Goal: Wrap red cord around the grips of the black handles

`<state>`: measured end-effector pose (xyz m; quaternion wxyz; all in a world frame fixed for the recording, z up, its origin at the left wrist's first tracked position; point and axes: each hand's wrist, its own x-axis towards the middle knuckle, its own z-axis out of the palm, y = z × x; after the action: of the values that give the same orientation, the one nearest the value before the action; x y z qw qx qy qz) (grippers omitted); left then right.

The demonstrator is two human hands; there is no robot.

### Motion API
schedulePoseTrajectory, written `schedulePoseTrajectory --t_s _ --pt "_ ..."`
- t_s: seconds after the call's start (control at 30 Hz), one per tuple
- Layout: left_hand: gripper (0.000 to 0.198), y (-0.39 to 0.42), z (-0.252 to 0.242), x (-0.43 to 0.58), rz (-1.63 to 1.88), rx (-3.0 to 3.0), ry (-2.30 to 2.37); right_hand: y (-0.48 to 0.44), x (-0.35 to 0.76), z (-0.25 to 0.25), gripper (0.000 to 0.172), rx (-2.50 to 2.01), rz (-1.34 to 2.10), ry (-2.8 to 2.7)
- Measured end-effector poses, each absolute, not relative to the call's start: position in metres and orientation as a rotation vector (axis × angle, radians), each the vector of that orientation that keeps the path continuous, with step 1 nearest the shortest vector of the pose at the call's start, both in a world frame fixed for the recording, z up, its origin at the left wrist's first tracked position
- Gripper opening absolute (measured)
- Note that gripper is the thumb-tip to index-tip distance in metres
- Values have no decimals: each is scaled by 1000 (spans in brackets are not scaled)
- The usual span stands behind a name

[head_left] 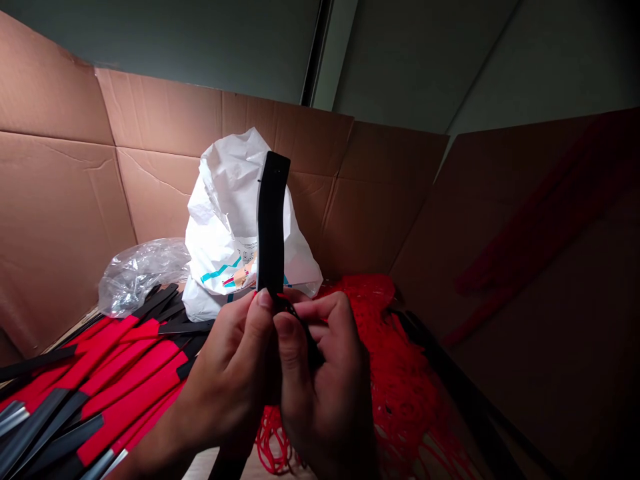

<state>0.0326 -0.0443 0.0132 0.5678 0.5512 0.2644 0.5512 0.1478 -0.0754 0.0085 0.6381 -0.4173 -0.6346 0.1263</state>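
A flat black strip (273, 227) rises upright from between my fingertips, slightly bowed, with tiny holes near its top end. My left hand (220, 373) pinches it at its lower part with thumb and fingers. Close against it, my right hand (330, 373) is closed with thumb and index finger at the same spot, on a dark part of the strip. A little red shows at the fingertips; whether it is cord I cannot tell. Below the hands, a heap of thin red cord (405, 373) spreads to the right. My fingers hide the point where they meet.
Several red-and-black strips (130, 353) lie piled at the left. Behind the hands stands a crumpled white plastic bag (215, 220), with a clear plastic bag (143, 270) beside it. Cardboard walls (165, 113) enclose the back and sides. Dark strips (465, 387) lie at the right.
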Motion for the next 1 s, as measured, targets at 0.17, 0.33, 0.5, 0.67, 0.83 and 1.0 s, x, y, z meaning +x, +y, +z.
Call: schedulePoseTrajectory --t_s 0.17,0.33,0.5,0.67,0.83,1.0 --pt "50 -44 19 37 1307 1468 530 -77 149 15 15 -1017 265 -1522" --pt "51 -45 19 35 1322 1512 548 -76 148 15 18 -1007 229 -1552" --pt "49 -48 18 34 1285 1446 547 -73 151 16 19 -1019 175 -1546" --pt "48 -48 18 35 1262 1415 534 -73 153 10 19 -976 281 -1562" --pt "51 -48 19 35 1288 1504 568 -77 146 6 32 -1052 219 -1313" --pt "52 -49 21 35 1225 1414 532 -75 152 12 32 -943 472 -1483"
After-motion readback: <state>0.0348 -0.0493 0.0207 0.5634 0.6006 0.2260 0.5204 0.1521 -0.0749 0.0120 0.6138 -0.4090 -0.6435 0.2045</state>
